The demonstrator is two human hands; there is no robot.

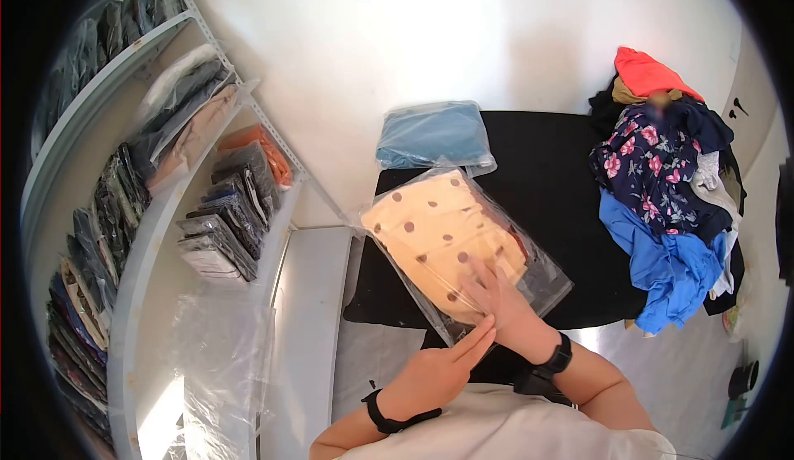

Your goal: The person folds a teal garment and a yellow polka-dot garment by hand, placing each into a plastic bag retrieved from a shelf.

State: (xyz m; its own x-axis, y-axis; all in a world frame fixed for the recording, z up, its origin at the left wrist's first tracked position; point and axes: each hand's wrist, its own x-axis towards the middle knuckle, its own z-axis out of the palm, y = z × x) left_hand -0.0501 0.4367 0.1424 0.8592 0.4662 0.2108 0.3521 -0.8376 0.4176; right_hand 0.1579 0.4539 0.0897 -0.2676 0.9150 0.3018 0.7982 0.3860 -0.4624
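Observation:
A folded peach garment with dark dots (430, 220) lies in a clear plastic bag (546, 282) at the near left part of the black table (542, 162). My right hand (500, 299) is at the bag's near edge, its fingers spread over the garment and seemingly under the clear film. Beside it, my left hand (438, 373) has its fingers stretched out, their tips touching the bag's near edge by my right hand. Behind the dotted garment lies a blue garment in a clear bag (434, 136).
Loose clothes, among them a navy floral garment (653, 162), a blue one (670, 270) and a red one (653, 71), are heaped at the table's right. Shelves (145, 294) with bagged garments stand at the left. Empty clear bags (219, 361) hang at the lower left.

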